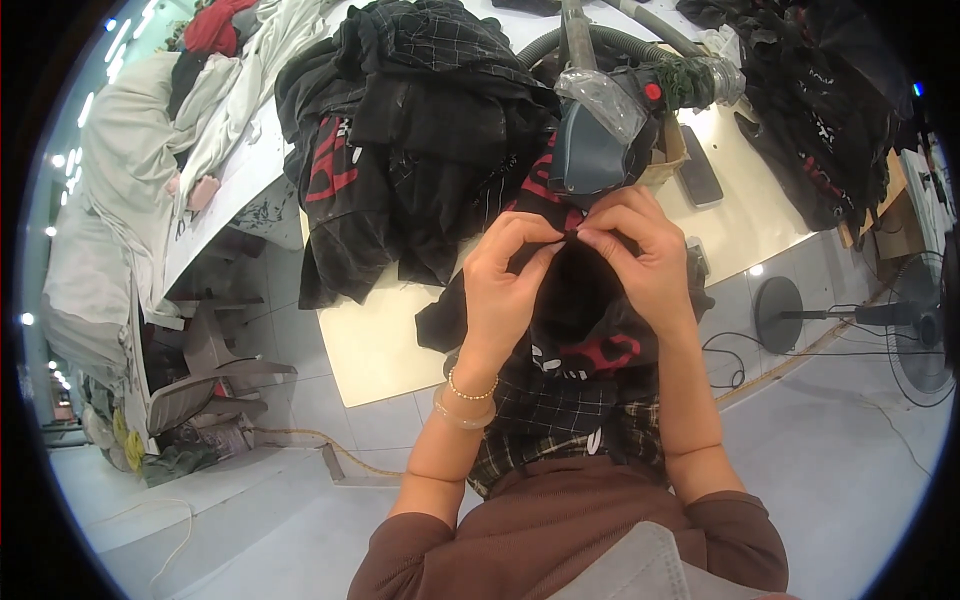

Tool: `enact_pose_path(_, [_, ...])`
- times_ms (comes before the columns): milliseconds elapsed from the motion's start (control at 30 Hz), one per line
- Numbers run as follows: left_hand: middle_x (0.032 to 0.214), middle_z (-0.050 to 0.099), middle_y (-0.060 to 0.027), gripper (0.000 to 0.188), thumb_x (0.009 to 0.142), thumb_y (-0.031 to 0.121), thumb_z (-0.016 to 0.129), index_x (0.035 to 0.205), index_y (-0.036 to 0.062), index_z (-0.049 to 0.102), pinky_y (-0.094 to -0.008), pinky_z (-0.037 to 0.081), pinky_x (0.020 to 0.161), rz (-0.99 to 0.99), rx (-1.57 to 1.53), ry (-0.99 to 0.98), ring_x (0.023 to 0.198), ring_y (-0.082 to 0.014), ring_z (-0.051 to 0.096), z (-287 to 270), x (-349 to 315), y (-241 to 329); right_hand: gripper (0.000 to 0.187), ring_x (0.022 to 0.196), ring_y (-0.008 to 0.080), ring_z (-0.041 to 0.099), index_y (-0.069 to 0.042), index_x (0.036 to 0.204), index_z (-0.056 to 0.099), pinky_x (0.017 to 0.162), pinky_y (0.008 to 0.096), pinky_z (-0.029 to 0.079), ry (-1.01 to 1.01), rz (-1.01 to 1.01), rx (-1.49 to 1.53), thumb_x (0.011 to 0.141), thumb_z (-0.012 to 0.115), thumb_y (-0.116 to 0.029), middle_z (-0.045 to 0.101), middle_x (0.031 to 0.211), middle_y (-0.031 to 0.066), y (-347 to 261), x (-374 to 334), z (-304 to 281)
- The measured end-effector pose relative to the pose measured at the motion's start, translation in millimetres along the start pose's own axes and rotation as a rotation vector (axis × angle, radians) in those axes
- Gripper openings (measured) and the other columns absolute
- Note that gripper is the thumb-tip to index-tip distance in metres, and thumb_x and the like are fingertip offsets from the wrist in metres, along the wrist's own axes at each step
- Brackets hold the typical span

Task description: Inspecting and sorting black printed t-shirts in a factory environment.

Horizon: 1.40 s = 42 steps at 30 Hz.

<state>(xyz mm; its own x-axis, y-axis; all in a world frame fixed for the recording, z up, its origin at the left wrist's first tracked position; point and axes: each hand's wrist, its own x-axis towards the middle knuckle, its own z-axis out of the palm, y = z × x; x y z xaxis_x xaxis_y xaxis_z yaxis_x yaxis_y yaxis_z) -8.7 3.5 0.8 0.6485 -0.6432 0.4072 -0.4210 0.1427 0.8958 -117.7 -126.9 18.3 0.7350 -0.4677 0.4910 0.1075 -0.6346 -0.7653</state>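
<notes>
A black garment (575, 300) with red and white print hangs over my lap and reaches up to the table edge. My left hand (505, 275) pinches its dark edge between thumb and forefinger. Close beside it, my right hand (645, 262) pinches the same edge, fingertips nearly touching the left ones. Both hands are just under a blue-grey machine head (595, 150) partly wrapped in clear plastic. Exactly what lies between the fingertips is too small to make out beyond black cloth.
A pile of black garments (420, 130) covers the table's left part; more black clothes (825, 110) lie at right. A dark phone (699, 165) rests on the cream tabletop (370, 350). Pale cloth (135, 130) heaps at far left. A fan (918, 320) with trailing cables stands right.
</notes>
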Motion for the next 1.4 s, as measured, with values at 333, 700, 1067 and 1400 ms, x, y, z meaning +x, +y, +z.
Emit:
enact_pose_path(333, [0.087,0.063,-0.0075,0.015,0.075,-0.015,0.066,0.081,-0.0043,0.059,-0.0235,0.046,0.076,0.03,-0.019,0.084,0.08,-0.0139,0.059,6.1,3.9,-4.4,0.02,0.079,0.0123,0.055,0.005,0.084,0.061,0.075,0.0242,0.043,0.144,0.303,0.438,0.095,0.058,-0.011,0.057,0.083,0.0047,1.3,-1.8,2.1])
enact_pose_path(700, [0.089,0.063,-0.0046,0.015,0.079,-0.015,0.066,0.08,-0.0032,0.057,-0.0204,0.045,0.076,-0.042,-0.169,0.113,0.081,-0.0089,0.056,8.5,5.3,-12.7,0.016,0.086,0.0153,0.057,0.001,0.096,0.066,0.079,0.0264,0.044,0.158,0.262,0.102,0.093,0.061,-0.014,0.058,0.091,0.0051,9.0,-9.7,-2.2])
enact_pose_path(1067, [0.091,0.062,-0.0059,0.015,0.079,-0.013,0.067,0.08,-0.0021,0.057,-0.021,0.045,0.078,0.0,-0.167,0.027,0.082,-0.0099,0.056,0.2,0.3,-14.2,0.025,0.086,0.0098,0.056,0.003,0.099,0.066,0.079,0.0247,0.043,-0.118,0.434,0.345,0.082,0.075,-0.014,0.063,0.089,0.0022,12.2,-15.6,-3.6])
enact_pose_path(1400, [0.089,0.062,-0.003,0.016,0.082,-0.004,0.071,0.082,0.0011,0.056,-0.0192,0.043,0.073,-0.124,-0.187,0.198,0.081,-0.0067,0.055,13.5,10.3,-1.2,0.02,0.073,0.0037,0.052,0.004,0.094,0.067,0.066,0.0202,0.043,0.046,0.471,0.416,0.087,0.071,-0.015,0.065,0.078,-0.001,6.4,-6.8,12.0])
